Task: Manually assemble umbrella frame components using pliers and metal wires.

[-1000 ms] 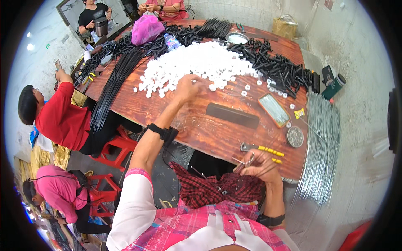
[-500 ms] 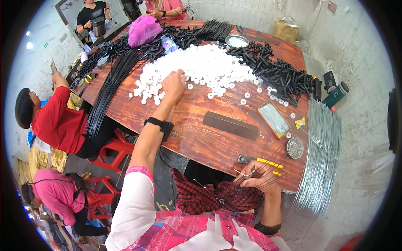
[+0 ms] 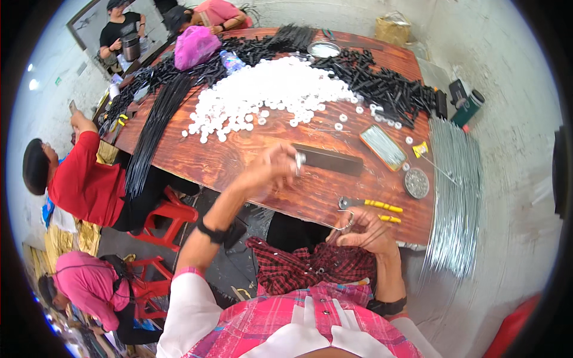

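Right now the left hand [image 3: 274,167] is over the counter [image 3: 224,154], at the left end of the dark flat bar [image 3: 331,160], its thumb and fingers pinched on a small white piece [image 3: 299,160]; the blur hides whether that is one piece or more; the right hand [image 3: 365,231] is nearer the person than the bar and off its right end, the fingers curled round a bunch of thin dark wires [image 3: 333,236], with a bright curved bit showing at the fingertips, too small to make out; just beyond the right hand, between it and the bar, lie pliers with yellow handles [image 3: 371,206]; beyond the bar and mostly to its left spreads a heap of white ring-shaped caps [image 3: 268,89], with a few strays past the bar's right half; right of the bar are a rectangular tin of thin pale pins [image 3: 382,147], a yellow wrapper [image 3: 421,149] and, slightly nearer the person, a round dish of small clear bits [image 3: 416,183]; farther right of the bar runs a sheaf of silvery wires [image 3: 455,197]; well left of it lies a bundle of long black rods [image 3: 156,131]; far beyond its right end are piled short black tubes [image 3: 388,89].
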Demonstrator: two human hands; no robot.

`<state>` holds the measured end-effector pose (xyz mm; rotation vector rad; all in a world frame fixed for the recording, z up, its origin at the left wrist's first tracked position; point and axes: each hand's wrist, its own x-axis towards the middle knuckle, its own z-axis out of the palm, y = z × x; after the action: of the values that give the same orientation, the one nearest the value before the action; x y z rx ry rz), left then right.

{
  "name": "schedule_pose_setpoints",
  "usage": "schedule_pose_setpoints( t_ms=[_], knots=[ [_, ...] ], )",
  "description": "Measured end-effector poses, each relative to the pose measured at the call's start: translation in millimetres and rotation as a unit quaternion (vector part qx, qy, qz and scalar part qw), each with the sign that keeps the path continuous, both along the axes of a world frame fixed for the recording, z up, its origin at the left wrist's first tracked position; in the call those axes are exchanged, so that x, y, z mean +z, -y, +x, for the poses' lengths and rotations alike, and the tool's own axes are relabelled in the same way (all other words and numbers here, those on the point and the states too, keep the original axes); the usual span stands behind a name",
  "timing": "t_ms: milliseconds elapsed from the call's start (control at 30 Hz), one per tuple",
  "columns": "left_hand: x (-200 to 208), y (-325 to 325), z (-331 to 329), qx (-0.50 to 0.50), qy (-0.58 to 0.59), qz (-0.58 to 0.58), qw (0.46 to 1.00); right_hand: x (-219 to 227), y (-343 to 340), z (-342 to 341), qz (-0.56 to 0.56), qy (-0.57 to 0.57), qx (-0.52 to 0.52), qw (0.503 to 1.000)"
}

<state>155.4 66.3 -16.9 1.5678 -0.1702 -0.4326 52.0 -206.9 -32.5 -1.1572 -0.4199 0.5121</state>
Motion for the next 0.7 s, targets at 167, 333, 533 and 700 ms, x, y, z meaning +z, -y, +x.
schedule_pose_setpoints(
  t_ms=[167,333,533,700],
  knots=[
    [3.0,20.8,-74.7,-0.072,-0.126,-0.134,0.980,-3.6,-7.3,-1.9,-0.010,-0.009,0.028,1.000],
    [14.9,28.5,-96.3,-0.035,-0.098,-0.212,0.972,10.7,-11.4,4.3,-0.058,0.023,0.017,0.998],
    [5.4,35.6,-104.3,-0.001,-0.068,-0.179,0.981,-0.5,-17.7,-0.9,-0.045,0.036,0.007,0.998],
    [5.9,37.2,-109.7,-0.008,-0.039,-0.147,0.988,-5.9,-17.5,-4.2,-0.028,0.033,0.005,0.999]
  ],
)
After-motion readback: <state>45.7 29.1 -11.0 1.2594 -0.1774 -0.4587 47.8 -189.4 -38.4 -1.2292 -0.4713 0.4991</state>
